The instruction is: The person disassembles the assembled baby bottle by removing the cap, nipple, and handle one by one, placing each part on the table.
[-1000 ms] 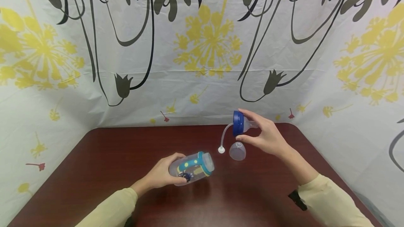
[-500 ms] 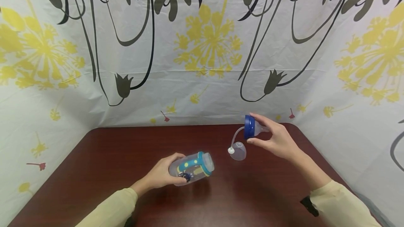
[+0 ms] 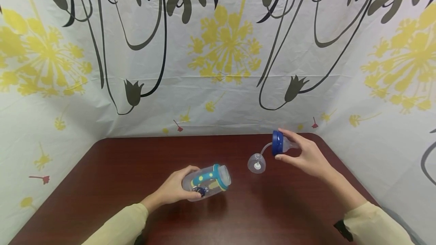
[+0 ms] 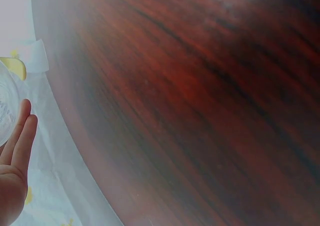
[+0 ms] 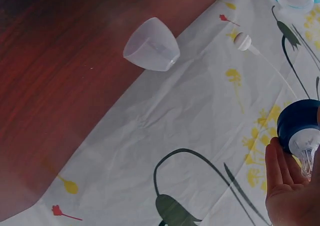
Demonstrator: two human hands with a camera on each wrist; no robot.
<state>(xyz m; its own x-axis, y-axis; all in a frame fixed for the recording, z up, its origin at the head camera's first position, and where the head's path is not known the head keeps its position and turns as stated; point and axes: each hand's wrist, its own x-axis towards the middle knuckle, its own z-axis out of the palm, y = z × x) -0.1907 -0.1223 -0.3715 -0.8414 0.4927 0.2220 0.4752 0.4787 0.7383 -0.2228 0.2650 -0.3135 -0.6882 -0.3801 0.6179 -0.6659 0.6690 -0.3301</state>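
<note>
My left hand (image 3: pixel 175 188) grips a clear baby bottle (image 3: pixel 208 182) with a teal band and printed pictures. The bottle is tilted, its open mouth to the right; only its bottom (image 4: pixel 6 108) shows in the left wrist view. My right hand (image 3: pixel 309 157) holds a blue collar (image 3: pixel 277 143) with a clear teat (image 5: pixel 306 153), fingers and thumb on opposite sides. A thin straw with a white weighted end (image 5: pixel 243 41) hangs from the collar. In the head view the straw overlaps a clear dome cap (image 5: pixel 152 46) standing on the table; in the right wrist view they are apart.
Everything is above a dark red-brown table (image 3: pixel 136 162) with rounded far corners. A white sheet (image 3: pixel 218 105) printed with yellow and dark flowers hangs behind it and at both sides.
My right hand has moved right and slightly down with the collar, and the straw's end has moved from left of the dome cap to over it in view. The left hand stays still.
</note>
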